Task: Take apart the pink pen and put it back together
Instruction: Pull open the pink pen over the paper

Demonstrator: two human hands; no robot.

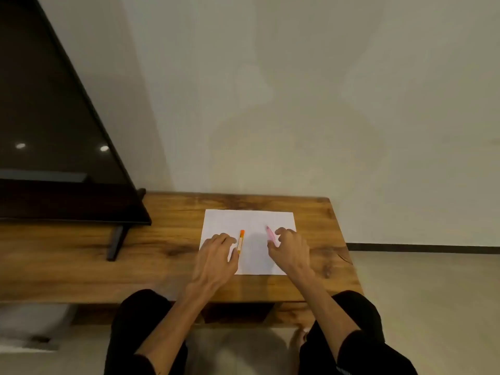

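Note:
A pink pen (269, 233) lies on a white sheet of paper (249, 220), tip pointing away from me. My right hand (288, 246) hovers over the pen's near end with fingers curled and spread, hiding that end; whether the fingers touch the pen is unclear. An orange pen (240, 240) lies to the left on the same sheet. My left hand (216, 253) rests palm down beside the orange pen, fingertips right next to it, holding nothing.
The paper lies on a low wooden table (162, 239) set against a pale wall. A dark television screen (54, 131) on a black foot stands at the table's left. My knees in black trousers are below the table's near edge.

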